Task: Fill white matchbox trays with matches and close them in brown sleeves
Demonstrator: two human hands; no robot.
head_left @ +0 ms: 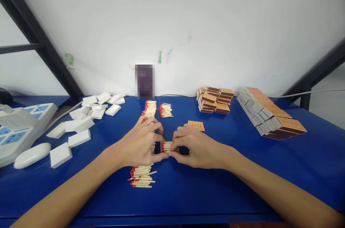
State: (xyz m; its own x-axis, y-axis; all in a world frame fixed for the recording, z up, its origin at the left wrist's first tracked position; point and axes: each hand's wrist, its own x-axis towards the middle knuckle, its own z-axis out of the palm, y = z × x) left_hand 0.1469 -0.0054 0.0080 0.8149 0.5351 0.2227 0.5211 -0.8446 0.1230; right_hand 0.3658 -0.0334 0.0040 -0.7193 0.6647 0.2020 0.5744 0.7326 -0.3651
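A small white matchbox tray (166,147) filled with red-tipped matches lies between my hands at the middle of the table. My left hand (144,143) is curled at its left end, thumb at the near side and index finger at the far side. My right hand (198,147) pinches the right end with thumb and fingertips, covering part of it. Loose matches (142,177) lie in a pile just below my left hand. More matches show partly under its fingers. An orange matchbox cover (196,125) lies flat beyond my right hand.
Two match piles (150,108) (165,110) lie farther back. White trays (81,125) are scattered at left, near a power strip (29,127) and a white mouse-shaped object (32,155). Matchboxes (215,100) are stacked at back right, with a larger stack (269,113) farther right.
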